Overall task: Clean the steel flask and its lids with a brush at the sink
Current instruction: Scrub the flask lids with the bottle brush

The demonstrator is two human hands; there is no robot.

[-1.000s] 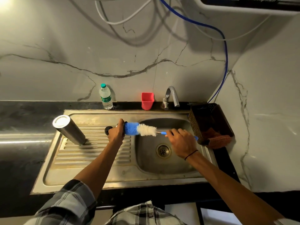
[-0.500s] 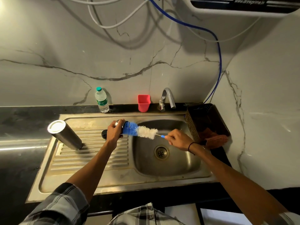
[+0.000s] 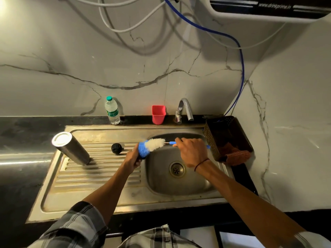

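Scrubbing a small lid gripped in left hand (image 3: 133, 158) over the sink (image 3: 125, 197) basin edge; right hand (image 3: 192, 152) grips bottle brush (image 3: 152, 145) handle, long axis running left-right into lid. Steel flask (image 3: 71, 148) lies tilted on drainboard, black lid (image 3: 116, 148) between flask and left hand, nearer left.

Both arms reach forward from the bottom of the view, converging toward the middle. The left arm — bare below a plaid sleeve pushed up near the elbow — runs up and to the right, its wrist bent slightly. The left hand (image 3: 133, 159) is closed, fingers curled around something small that stays hidden inside the grip. The right arm comes in from the lower right, bare, with a thin dark band round the wrist. The right hand (image 3: 192, 152) is seen from its back — knuckles up, fingers curled, pinching a slim handle at the fingertips.
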